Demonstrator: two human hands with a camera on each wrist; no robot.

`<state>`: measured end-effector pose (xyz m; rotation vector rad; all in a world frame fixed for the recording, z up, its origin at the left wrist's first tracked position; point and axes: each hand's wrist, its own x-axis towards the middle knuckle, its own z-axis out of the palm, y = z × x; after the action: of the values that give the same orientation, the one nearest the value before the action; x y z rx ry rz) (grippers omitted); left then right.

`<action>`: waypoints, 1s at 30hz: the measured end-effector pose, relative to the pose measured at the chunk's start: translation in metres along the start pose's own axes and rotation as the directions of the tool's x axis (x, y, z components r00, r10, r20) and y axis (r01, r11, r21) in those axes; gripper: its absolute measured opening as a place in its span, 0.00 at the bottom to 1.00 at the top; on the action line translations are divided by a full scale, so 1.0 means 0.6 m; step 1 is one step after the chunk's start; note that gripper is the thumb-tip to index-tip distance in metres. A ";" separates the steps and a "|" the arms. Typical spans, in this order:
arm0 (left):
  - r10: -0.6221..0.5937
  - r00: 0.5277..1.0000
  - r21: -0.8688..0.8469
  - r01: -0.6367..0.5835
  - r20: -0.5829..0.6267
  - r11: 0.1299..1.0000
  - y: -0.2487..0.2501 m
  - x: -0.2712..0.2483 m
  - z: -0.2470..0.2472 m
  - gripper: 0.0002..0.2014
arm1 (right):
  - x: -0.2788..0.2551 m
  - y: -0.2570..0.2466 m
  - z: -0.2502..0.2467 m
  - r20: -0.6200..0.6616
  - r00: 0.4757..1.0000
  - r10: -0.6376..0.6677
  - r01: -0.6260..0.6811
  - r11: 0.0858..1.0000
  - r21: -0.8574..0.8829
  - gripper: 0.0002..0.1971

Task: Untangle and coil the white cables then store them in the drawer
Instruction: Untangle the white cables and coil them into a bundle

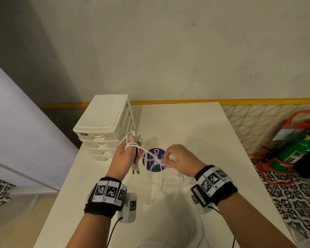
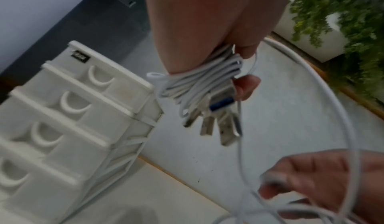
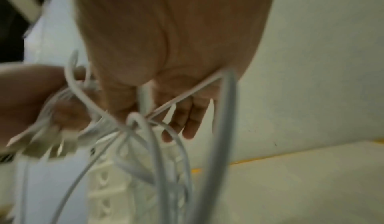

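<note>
Both hands above table | left hand (image 1: pixel 123 154) grips coiled white cables (image 2: pixel 199 81) | right hand (image 1: pixel 179 156) pinches loose strand

The right wrist view is motion-blurred: the white cables (image 3: pixel 158 145) smear together, perhaps knotted. At five o'clock in the left wrist view, the right hand (image 2: pixel 332 183) is blurred and edge-cropped.

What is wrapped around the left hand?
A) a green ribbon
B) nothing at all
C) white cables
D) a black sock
C: the white cables are looped in several turns around the left hand, with metal plugs dangling below the fingers, as the left wrist view shows up close.
</note>
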<state>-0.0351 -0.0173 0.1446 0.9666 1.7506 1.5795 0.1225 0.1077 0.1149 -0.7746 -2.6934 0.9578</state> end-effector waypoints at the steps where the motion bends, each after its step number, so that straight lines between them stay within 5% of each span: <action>1: -0.008 1.000 -0.003 0.008 -0.022 1.000 -0.007 0.003 -0.005 0.24 | 0.000 0.003 -0.006 -0.116 0.993 0.032 -0.020 0.995 0.102 0.05; 5: -0.066 0.997 0.078 0.069 -0.043 0.995 -0.039 0.011 -0.015 0.22 | 0.009 0.009 -0.037 -0.499 0.836 0.227 0.095 0.836 0.540 0.10; 9: -0.135 0.986 0.067 0.142 -0.095 0.988 -0.060 0.011 -0.024 0.22 | 0.008 0.028 -0.075 -0.639 0.601 0.480 0.256 0.642 0.723 0.13; 14: -0.123 0.968 0.086 0.145 -0.218 0.986 -0.065 0.018 -0.054 0.22 | -0.010 0.101 -0.085 -0.679 0.318 0.662 0.194 0.655 0.730 0.19; 16: -0.119 0.960 0.066 0.140 -0.253 0.988 -0.059 0.021 -0.062 0.22 | -0.021 0.124 -0.078 -0.690 0.273 0.670 0.064 0.703 0.708 0.17; 18: -0.124 0.947 0.028 0.138 -0.295 0.990 -0.052 0.024 -0.068 0.22 | -0.040 0.149 -0.066 -0.716 0.325 0.618 -0.158 0.782 0.603 0.15; 21: -0.145 0.918 -0.040 0.140 -0.369 0.989 -0.040 0.030 -0.076 0.21 | -0.070 0.187 -0.044 -0.771 0.476 0.424 -0.381 0.889 0.254 0.14; 24: -0.172 0.915 -0.052 0.165 -0.364 0.985 -0.026 0.038 -0.071 0.19 | -0.083 0.211 -0.014 -0.731 0.612 0.301 -0.455 0.890 -0.015 0.17; 28: -0.143 0.947 0.071 0.170 -0.287 0.983 -0.008 0.044 -0.035 0.21 | -0.062 0.195 0.010 -0.532 0.740 0.412 -0.510 0.859 -0.045 0.12; 30: -0.146 0.962 0.082 0.168 -0.229 0.982 -0.001 0.044 -0.014 0.20 | -0.047 0.168 0.012 -0.539 0.766 0.351 -0.440 0.897 -0.041 0.14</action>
<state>-0.0571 -0.0004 0.1465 0.6969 2.0244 1.5576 0.1859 0.1547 0.0459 -1.4496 -2.1777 0.4801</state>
